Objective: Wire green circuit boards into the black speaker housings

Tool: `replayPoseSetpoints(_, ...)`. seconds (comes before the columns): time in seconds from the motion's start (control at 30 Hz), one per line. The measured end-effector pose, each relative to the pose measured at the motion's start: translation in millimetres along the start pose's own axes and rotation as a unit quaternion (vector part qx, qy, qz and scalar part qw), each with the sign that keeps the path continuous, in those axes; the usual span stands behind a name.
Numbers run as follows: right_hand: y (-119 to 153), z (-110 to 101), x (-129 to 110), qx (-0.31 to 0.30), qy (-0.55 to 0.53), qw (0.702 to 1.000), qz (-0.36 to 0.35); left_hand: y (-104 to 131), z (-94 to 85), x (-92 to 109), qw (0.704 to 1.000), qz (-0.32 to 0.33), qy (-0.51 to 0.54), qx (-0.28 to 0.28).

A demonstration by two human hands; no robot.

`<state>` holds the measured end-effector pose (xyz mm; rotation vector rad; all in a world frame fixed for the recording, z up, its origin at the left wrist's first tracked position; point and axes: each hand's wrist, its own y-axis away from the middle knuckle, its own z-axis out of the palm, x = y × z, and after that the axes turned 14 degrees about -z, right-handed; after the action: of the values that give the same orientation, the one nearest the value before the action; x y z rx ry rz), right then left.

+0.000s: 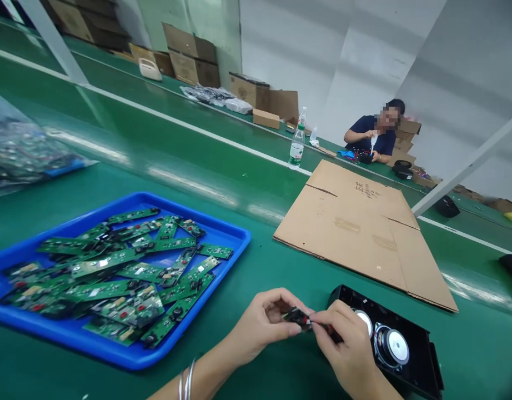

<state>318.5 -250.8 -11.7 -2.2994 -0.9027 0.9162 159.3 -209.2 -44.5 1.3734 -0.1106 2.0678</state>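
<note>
My left hand (268, 319) is closed around a small dark part with red on it (296, 317), which looks like a circuit board seen nearly edge-on. Against its right end, my right hand (343, 339) pinches with thumb and forefinger. What sits between those fingertips is too small to make out. Beside and partly behind the right hand lies a black speaker housing (420, 347) with two round speakers (395, 345) in it. To the left, a blue tray (235, 239) holds a loose pile of green circuit boards (106, 261).
A flattened cardboard sheet (356, 222) lies beyond the housing. A bag of boards (23, 147) is at far left. A water bottle (296, 147) stands past the bench. Slanted posts (468, 166) rise nearby. Across the line a co-worker (372, 130) handles a dark part.
</note>
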Motion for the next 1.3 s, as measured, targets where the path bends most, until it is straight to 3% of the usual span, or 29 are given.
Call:
replayPoseSetpoints(0.07,2,2,-1,0.021,0.018,0.999,-0.028,-1,2.8,2,0.999,-0.025,0.027,0.006)
replayPoseSetpoints(0.17,7,8,1,0.034,0.048,0.996,-0.070,0,7.9,2,0.996,-0.057,0.023,0.060)
replayPoseSetpoints(0.27,11,15,2,0.030,0.073,0.992,-0.103,4,11.8,0,0.995,-0.055,0.013,0.087)
replayPoseSetpoints(0.53,12,20,2,0.043,0.092,0.991,-0.092,5,13.7,-4,0.993,-0.045,-0.048,0.100)
replayPoseSetpoints(0.67,12,20,3,0.042,0.113,0.988,-0.098,5,14.0,-3,0.995,-0.043,-0.039,0.085)
replayPoseSetpoints(0.9,17,19,9,0.048,0.189,0.969,-0.154,7,8.1,1,0.998,-0.051,0.036,0.010)
replayPoseSetpoints(1.1,20,19,10,0.045,0.170,0.967,-0.182,5,5.0,7,0.994,-0.085,0.073,-0.001)
replayPoseSetpoints(1.3,15,20,10,0.030,0.108,0.979,-0.171,4,3.2,8,0.995,-0.095,0.025,-0.025)
